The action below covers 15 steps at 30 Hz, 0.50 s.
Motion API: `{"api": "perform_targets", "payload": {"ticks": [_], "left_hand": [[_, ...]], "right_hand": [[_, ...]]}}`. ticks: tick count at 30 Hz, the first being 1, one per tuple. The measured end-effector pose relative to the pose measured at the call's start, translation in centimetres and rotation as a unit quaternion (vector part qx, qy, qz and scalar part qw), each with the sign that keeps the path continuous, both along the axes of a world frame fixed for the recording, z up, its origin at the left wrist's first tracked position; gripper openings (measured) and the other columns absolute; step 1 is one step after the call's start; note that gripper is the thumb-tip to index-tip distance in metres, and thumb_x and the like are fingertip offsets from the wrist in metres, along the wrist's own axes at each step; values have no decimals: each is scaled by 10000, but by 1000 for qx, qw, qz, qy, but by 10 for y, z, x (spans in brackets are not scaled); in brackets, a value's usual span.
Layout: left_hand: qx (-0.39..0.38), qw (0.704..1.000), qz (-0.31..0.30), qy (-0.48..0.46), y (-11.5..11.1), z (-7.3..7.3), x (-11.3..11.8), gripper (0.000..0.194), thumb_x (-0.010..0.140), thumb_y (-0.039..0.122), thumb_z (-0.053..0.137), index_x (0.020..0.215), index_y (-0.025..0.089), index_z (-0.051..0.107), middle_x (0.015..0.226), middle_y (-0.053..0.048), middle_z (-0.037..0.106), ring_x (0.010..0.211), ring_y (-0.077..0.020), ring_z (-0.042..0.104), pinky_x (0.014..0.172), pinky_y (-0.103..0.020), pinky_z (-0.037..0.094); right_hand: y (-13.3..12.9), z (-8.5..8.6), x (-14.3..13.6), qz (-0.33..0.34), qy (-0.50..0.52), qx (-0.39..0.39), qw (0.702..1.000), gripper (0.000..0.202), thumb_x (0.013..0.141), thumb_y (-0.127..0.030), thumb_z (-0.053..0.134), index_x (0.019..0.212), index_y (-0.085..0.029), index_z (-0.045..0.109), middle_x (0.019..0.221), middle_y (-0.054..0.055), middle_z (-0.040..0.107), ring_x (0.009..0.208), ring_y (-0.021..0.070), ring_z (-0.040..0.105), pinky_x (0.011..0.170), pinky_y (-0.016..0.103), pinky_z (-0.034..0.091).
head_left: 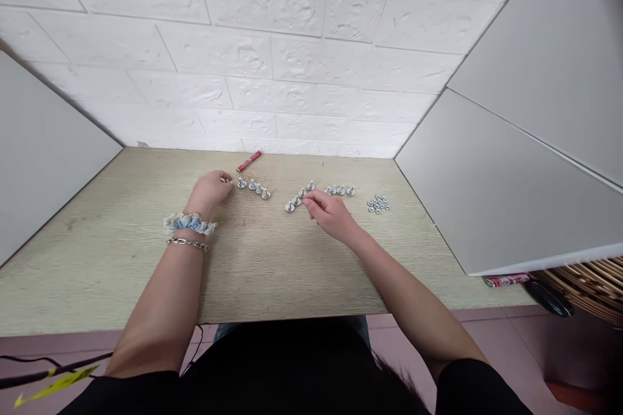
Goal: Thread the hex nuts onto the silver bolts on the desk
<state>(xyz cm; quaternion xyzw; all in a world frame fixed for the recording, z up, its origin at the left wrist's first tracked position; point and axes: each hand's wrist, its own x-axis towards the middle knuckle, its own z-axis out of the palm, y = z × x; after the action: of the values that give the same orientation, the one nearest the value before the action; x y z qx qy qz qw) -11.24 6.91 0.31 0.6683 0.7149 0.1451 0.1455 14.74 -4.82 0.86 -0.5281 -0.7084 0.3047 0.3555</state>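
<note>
My left hand (210,189) rests on the tabletop at the left with curled fingers, closed around a small silver bolt (226,180) that shows at the fingertips. Just right of it stand several wide-headed bolts (259,189), heads down and shanks up. My right hand (329,213) is in a pinch, thumb and forefinger together; whatever they hold is too small to make out. It hovers beside a slanting row of similar bolts (290,206) and partly hides them. Behind that hand, another short row of bolts (341,190) stands on the table.
A small heap of silver nuts (378,204) lies at the right. A red battery-like cylinder (248,161) lies near the white brick wall (296,91). White panels (511,175) flank the wooden table (272,272). Another red cylinder (507,280) and a woven basket (584,288) are at far right.
</note>
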Motion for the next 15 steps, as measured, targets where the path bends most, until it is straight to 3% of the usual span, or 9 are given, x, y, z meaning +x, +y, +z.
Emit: {"api": "perform_targets", "payload": {"ticks": [5,15], "left_hand": [[5,999,-33,-2,-6,1,7,289,637,369,557,871,210,616,814,-45,652,734,-203,584,582,-260,401],[40,995,-86,39,-6,-2,12,233,716,367,497,847,217,618,774,-53,651,739,-212,583,583,-268,382]], "right_hand": [[1,-1,0,5,-27,2,1000,240,847,-372,375,817,-196,536,569,-41,492,516,90,428,534,214,318],[2,-5,0,14,-72,25,997,207,842,-331,382,826,-196,537,530,-52,435,491,90,381,531,215,287]]}}
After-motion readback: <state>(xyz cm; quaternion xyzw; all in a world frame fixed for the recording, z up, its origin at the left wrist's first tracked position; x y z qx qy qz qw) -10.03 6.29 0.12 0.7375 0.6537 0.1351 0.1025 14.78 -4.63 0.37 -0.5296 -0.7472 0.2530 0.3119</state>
